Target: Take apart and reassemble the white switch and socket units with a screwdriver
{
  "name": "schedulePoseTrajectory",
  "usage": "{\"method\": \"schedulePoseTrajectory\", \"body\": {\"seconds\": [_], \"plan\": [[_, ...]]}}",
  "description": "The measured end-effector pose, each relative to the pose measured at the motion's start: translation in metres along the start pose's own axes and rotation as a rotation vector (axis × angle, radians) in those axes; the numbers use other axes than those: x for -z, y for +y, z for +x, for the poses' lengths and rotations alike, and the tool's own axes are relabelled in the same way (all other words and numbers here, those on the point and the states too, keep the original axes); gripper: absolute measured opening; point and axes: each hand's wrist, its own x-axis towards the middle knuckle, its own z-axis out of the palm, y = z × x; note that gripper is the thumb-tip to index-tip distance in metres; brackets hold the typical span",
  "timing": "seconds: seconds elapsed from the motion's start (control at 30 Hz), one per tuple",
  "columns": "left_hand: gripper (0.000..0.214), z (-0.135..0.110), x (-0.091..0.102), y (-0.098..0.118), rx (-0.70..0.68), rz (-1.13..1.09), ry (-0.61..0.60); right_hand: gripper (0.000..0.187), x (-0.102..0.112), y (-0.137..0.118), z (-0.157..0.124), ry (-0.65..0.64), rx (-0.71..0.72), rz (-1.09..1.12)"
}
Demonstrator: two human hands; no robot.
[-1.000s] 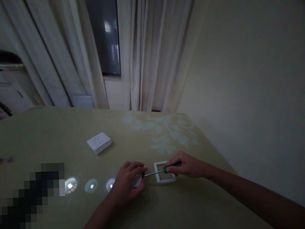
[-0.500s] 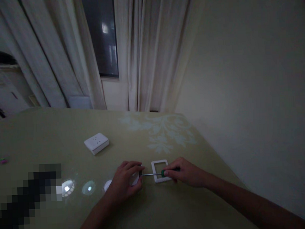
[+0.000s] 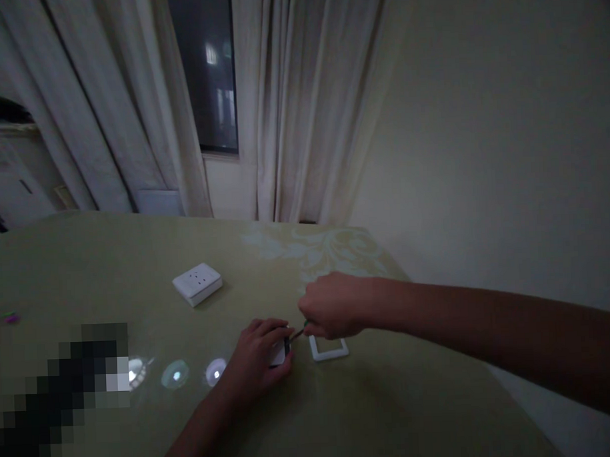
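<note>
My left hand (image 3: 259, 353) is wrapped over a white wall socket (image 3: 278, 355) on the table, fingers at its far side and thumb at its near side. Much of this socket is hidden under the hand; a dark strip shows along its right side. My right hand (image 3: 332, 306) is closed round a screwdriver (image 3: 299, 333), whose green handle is mostly covered. The shaft slants down to the left and its tip meets the dark side of the socket. Just below the right hand lies a white square frame (image 3: 331, 353), partly covered by that hand.
A second white socket on a box (image 3: 197, 283) stands farther back to the left. Small colourful bits (image 3: 10, 318) lie at the far left of the table (image 3: 136, 254). Curtains (image 3: 311, 108) hang behind it, and a wall (image 3: 482, 149) borders the right.
My right hand has swung up and away from me, turning over, so the screwdriver now slants instead of lying level. The left hand stays on the socket.
</note>
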Motion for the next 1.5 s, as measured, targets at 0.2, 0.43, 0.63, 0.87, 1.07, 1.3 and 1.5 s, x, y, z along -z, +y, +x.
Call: {"method": "schedulePoseTrajectory", "body": {"seconds": [0.2,0.43,0.63,0.87,1.07,1.3,1.5], "plan": [[0.037,0.0,-0.005,-0.001,0.005,-0.013,0.014,0.04,-0.016,0.05,-0.007,-0.124,0.071,0.268],[0.037,0.0,-0.004,0.002,0.014,-0.022,0.021,0.055,-0.091,0.07,-0.033,-0.013,0.037,0.592],[0.038,0.0,-0.004,0.005,0.014,0.002,0.017,0.059,-0.149,0.062,-0.039,0.126,-0.051,0.71],[0.039,-0.004,-0.004,0.006,-0.005,0.016,0.009,0.057,-0.167,0.057,-0.046,0.23,-0.12,0.752],[0.024,-0.004,0.001,0.01,-0.031,-0.065,0.016,0.054,-0.167,0.046,-0.057,0.278,-0.154,0.741],[0.039,-0.01,-0.001,0.005,0.2,-0.413,0.238,0.051,-0.195,0.018,-0.069,0.421,-0.336,0.623],[0.048,0.001,0.02,-0.017,0.418,-0.525,0.37,0.055,-0.241,0.001,-0.075,0.77,-0.255,0.452]]}}
